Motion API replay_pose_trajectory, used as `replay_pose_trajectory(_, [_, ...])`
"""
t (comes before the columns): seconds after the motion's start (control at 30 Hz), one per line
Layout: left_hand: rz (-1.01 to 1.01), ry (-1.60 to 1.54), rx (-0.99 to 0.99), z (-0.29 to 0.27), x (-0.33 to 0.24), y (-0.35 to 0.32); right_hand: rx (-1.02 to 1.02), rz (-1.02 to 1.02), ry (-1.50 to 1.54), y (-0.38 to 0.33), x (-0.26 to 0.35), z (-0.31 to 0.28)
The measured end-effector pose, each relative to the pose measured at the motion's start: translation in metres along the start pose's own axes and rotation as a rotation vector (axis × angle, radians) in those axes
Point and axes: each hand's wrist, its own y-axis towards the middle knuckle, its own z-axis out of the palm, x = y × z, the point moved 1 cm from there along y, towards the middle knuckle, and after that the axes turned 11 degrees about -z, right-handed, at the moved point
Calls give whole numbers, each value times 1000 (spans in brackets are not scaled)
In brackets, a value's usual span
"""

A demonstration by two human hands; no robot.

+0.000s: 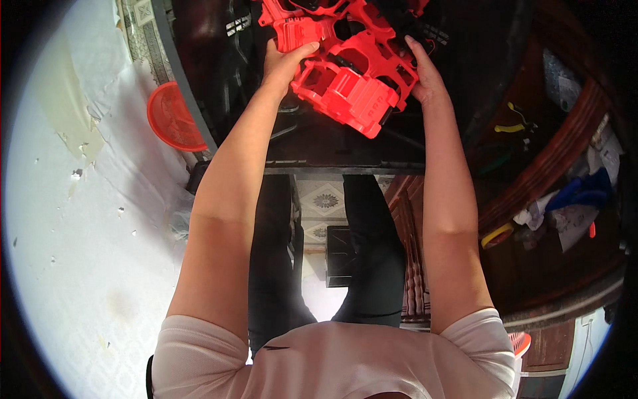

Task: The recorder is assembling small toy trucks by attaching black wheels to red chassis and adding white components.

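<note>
Bright red molded plastic parts with large rounded openings and blocky ends lie in a cluster over a black surface, at the top of the view. My left hand grips the cluster's left side, its thumb stretched over the red plastic and its other fingers hidden beneath. At the right side, my right hand holds the edge, with the thumb side up and the remaining fingers mostly out of sight. Small dark pieces show between the red parts. Whether the parts are joined or just stacked I cannot tell.
A red-orange plastic basin stands left of the black surface, near the pale wall. To the right, a dark wooden piece of furniture carries yellow-handled pliers, a yellow tape roll and a blue plastic bag.
</note>
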Motion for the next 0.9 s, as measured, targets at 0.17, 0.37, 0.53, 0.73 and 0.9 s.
replay_pose_trajectory(0.17, [-122,-33,127,-6,-58,-61,69,-17,18,-35,37,13])
replay_pose_trajectory(0.37, [-266,41,235,-25,-111,-138,201,137,135,-88,74,36])
replay_pose_trajectory(0.53, [-439,21,217,-53,-136,-207,226,310,62,-160,109,65])
replay_pose_trajectory(0.73, [-792,172,324,-71,-167,-307,243,219,123,-298,152,70])
replay_pose_trajectory(0.9, [-853,256,392,-81,-192,-399,224,196,197,-419,160,48])
